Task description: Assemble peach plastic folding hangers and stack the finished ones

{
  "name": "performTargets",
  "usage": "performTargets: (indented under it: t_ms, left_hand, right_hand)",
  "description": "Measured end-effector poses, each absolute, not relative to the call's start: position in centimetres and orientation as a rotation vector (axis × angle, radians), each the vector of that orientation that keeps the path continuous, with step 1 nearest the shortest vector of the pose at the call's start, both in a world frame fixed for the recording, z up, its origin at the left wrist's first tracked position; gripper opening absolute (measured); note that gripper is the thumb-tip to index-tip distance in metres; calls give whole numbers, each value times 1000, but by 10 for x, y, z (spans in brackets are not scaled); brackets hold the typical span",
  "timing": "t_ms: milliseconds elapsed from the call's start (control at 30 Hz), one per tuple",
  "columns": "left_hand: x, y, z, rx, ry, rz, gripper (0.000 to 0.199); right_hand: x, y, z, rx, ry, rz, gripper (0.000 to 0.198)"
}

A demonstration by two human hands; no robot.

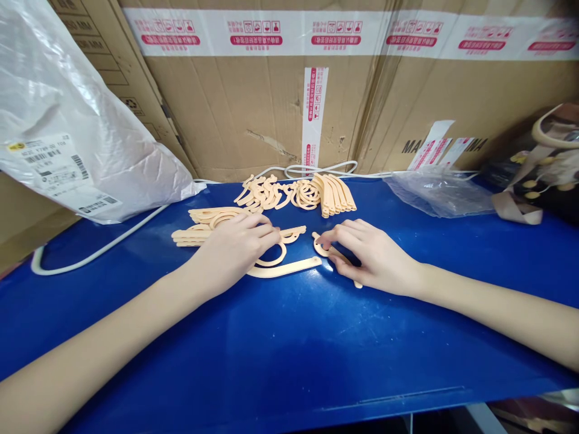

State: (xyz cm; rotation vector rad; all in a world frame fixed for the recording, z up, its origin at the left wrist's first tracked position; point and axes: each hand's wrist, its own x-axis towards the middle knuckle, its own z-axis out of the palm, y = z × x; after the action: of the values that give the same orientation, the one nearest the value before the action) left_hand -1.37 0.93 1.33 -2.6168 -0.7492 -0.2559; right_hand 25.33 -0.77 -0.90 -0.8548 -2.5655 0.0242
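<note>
On the blue tabletop, my left hand (239, 247) rests with curled fingers over beige flat pieces; its fingertips and what they pinch are largely hidden. A short beige piece with a curved opening (296, 232) pokes out beside those fingertips. Below them lie a beige ring (281, 258) and a long curved beige strip (289, 267) with a hole at its end. My right hand (371, 253) is closed on a beige ring-ended strip (317, 244), its thumb and index finger against it. The strip's far end (358, 284) shows under the palm.
Stacked beige strips (187, 237) lie left of my left hand. Behind are a heap of curved pieces (266, 193) and a row of strips (337, 196). A white plastic bag (90, 132), a white cable (94, 259), clear plastic (443, 193) and cardboard boxes (253, 108) border the table.
</note>
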Motion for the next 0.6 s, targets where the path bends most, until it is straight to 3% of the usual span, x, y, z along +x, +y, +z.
performTargets:
  t_ms: [467,600]
  left_hand:
    - [-15,9,10,-2643,-801,-311,30]
    - [-17,11,9,-2703,-891,-346,27]
  right_hand:
    - [253,-9,-7,-967,-2486,61,31]
    - [252,-10,-5,-1034,-2455,19,17]
